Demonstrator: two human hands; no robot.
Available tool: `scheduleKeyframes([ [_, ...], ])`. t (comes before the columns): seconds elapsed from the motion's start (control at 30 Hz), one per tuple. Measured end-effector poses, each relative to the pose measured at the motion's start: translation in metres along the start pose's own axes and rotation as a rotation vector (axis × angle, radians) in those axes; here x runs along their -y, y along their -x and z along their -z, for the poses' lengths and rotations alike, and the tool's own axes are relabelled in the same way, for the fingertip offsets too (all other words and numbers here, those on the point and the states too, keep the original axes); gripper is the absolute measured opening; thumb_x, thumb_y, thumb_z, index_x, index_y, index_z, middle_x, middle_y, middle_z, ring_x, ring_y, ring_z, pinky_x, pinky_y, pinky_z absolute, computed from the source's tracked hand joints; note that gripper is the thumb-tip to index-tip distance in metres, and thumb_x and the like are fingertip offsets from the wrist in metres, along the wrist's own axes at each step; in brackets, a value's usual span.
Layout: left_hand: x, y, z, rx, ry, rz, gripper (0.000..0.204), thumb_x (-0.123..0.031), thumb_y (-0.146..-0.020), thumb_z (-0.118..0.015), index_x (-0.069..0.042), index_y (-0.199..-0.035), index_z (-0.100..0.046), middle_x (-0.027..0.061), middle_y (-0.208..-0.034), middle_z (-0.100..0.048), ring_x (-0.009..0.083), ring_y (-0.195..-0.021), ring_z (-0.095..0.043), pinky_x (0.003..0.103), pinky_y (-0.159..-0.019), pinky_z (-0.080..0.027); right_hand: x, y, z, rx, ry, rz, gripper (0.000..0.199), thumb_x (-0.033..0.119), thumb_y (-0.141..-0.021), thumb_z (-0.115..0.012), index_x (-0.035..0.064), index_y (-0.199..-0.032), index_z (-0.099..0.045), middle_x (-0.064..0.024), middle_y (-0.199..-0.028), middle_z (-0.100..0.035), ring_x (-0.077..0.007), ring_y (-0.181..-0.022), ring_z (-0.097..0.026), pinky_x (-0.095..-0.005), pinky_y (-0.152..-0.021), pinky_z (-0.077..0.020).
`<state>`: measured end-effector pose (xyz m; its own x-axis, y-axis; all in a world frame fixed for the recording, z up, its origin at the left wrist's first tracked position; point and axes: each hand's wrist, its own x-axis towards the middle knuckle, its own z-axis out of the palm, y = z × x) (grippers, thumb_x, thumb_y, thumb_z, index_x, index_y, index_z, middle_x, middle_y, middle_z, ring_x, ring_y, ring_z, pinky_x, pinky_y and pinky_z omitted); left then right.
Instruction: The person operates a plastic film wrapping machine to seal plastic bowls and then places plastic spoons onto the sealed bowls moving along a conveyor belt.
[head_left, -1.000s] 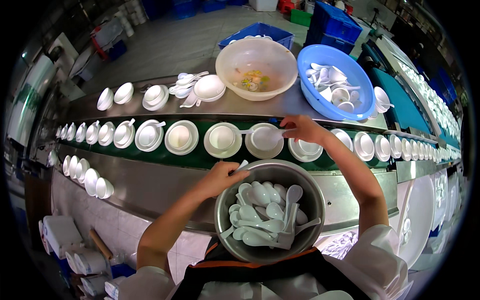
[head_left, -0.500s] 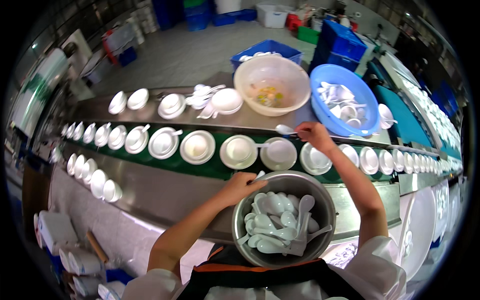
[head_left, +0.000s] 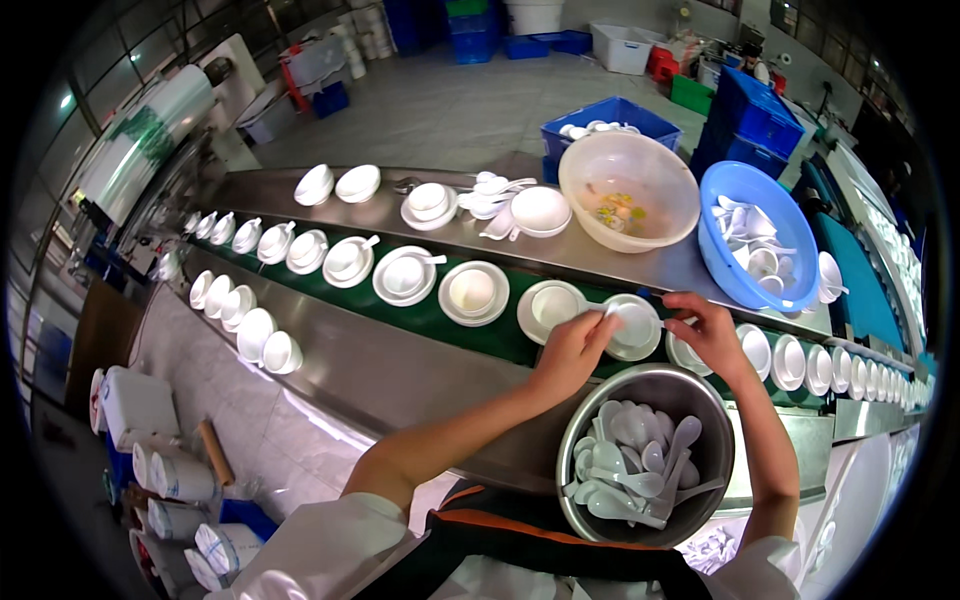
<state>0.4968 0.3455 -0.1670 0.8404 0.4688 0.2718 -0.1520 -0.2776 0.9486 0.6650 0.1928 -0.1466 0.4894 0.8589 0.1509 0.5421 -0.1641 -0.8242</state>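
My left hand (head_left: 572, 358) reaches over the green conveyor belt (head_left: 420, 316), its thumb and fingers pinched at the left side of a white bowl on a saucer (head_left: 634, 340). What that pinch holds is hidden against the white dishes. On the bowl's other side, my right hand (head_left: 708, 335) is closed on a white spoon (head_left: 664, 323), of which only a small part shows. Left of these, another white bowl (head_left: 553, 304) has a spoon handle pointing towards my left fingers. Close to my body stands a steel bowl (head_left: 718, 470) of white spoons (head_left: 625, 470).
Bowls on saucers line the belt both ways. A translucent basin (head_left: 585, 190) with food scraps and a blue basin (head_left: 800, 240) of white pieces stand beyond. Stacked cups (head_left: 256, 336) sit on the near steel ledge (head_left: 400, 385). A blue crate (head_left: 655, 123) is behind.
My left hand has left the steel bowl's rim and moved out over the belt. The right hand has come nearer with its spoon. The whole view has shifted, putting the scene farther right.
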Motion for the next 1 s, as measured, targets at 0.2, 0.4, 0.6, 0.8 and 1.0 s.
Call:
scheduleKeyframes([
  [0.2, -0.044, -0.04, -0.048, 0.077, 0.104, -0.292, 0.029, -0.02, -0.09, -0.044, -0.002, -0.111, -0.053, 0.0088, -0.106, -0.054, 0.0162, -0.093, -0.05, 0.028, -0.08, -0.041, 0.057, 0.011, -0.011, 0.027, -0.259, -0.145, 0.026, -0.003, -0.076, -0.056, -0.0017, -0.101, -0.051, -0.0059, -0.079, -0.058, -0.0102, -0.069, -0.057, -0.022, -0.055, -0.0486],
  [0.4, -0.017, -0.037, -0.046, 0.205, 0.053, -0.109, 0.044, -0.02, -0.091, -0.042, -0.004, -0.131, -0.03, 0.0152, -0.12, -0.047, 0.0167, -0.108, -0.046, 0.028, -0.092, -0.036, 0.023, 0.003, 0.017, -0.038, -0.286, 0.007, 0.012, 0.0, -0.077, -0.056, 0.0002, -0.089, -0.054, -0.0047, -0.074, -0.058, -0.009, -0.064, -0.056, -0.0224, -0.059, -0.0467],
  [0.6, 0.001, -0.037, 0.001, 0.117, 0.091, 0.071, 0.02, -0.016, -0.086, -0.051, -0.001, -0.097, -0.057, 0.0056, -0.091, -0.06, 0.0111, -0.085, -0.054, 0.025, -0.077, -0.04, -0.08, 0.013, 0.063, -0.481, -0.428, -0.228, 0.013, 0.008, -0.082, -0.056, -0.0033, -0.089, -0.055, -0.0076, -0.081, -0.059, -0.0129, -0.074, -0.06, -0.0232, -0.069, -0.0507],
  [0.8, 0.023, -0.003, 0.076, 0.034, -0.066, 0.111, 0.013, -0.011, -0.085, -0.052, -0.002, -0.093, -0.058, 0.001, -0.083, -0.058, 0.0067, -0.069, -0.048, 0.021, -0.065, -0.04, -0.135, 0.037, 0.051, -0.417, -0.35, -0.525, 0.03, 0.015, -0.079, -0.061, -0.0017, -0.101, -0.052, -0.008, -0.085, -0.059, -0.0139, -0.068, -0.06, -0.0233, -0.054, -0.0497],
  [1.0, 0.038, 0.056, 0.141, -0.126, -0.026, 0.235, 0.013, -0.01, -0.084, -0.053, -0.003, -0.094, -0.058, 0.0007, -0.083, -0.06, 0.0051, -0.07, -0.05, 0.019, -0.062, -0.04, -0.029, 0.008, 0.025, -0.341, 0.24, -0.253, 0.028, 0.007, -0.077, -0.059, 0.0021, -0.105, -0.053, -0.0097, -0.08, -0.062, -0.0115, -0.063, -0.059, -0.0229, -0.039, -0.0451],
])
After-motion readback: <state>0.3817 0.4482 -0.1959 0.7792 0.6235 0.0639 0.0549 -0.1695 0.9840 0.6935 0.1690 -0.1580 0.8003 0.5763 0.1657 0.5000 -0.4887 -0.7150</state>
